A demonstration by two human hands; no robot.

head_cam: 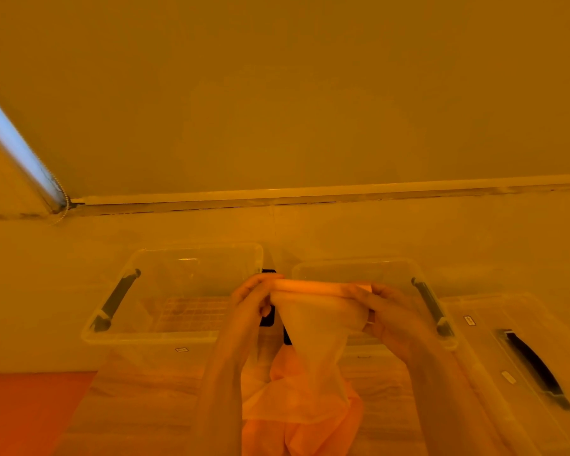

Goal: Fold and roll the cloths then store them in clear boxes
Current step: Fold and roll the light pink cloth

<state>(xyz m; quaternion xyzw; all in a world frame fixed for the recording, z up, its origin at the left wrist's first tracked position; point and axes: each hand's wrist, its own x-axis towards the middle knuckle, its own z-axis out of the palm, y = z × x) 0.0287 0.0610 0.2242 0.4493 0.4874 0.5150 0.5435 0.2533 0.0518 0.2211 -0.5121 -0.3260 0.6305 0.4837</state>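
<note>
Both hands hold a thin pale cloth (316, 327) up in front of me. Its top edge is rolled into a short tube between my left hand (254, 301) and my right hand (385, 307), each gripping one end. The rest of the cloth hangs down in a narrowing sheet. Below it lies a crumpled orange cloth (313, 422). Behind the hands stand two clear boxes: the left box (165, 337) shows a grid-patterned floor, while the right box (359, 268) is partly hidden by the cloth and my right hand.
A clear lid with a dark handle (533, 366) lies to the right of the boxes. The boxes have dark side latches (117, 299). A wall with a light skirting strip (310, 192) runs behind. An orange-red surface (30, 409) shows at the lower left.
</note>
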